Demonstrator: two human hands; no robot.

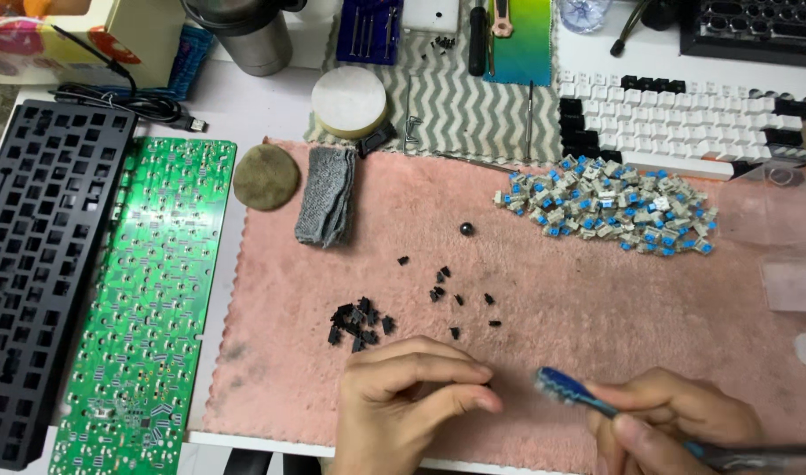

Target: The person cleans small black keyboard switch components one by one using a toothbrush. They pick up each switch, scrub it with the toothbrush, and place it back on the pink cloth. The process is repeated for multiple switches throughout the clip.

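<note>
Black little plastic part, hidden under the pinched left hand (416,400) fingertips: probably light, stiff, easily dropped, so grip its edges. Right hand (675,422) is clamped around a blue toothbrush (565,390).

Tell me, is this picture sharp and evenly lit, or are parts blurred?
In the head view the light is soft and even, with faint shadows; the green circuit board and pile of blue switches look sharp, while the blue toothbrush in the right hand is slightly blurred; the left hand looks clear.
</note>
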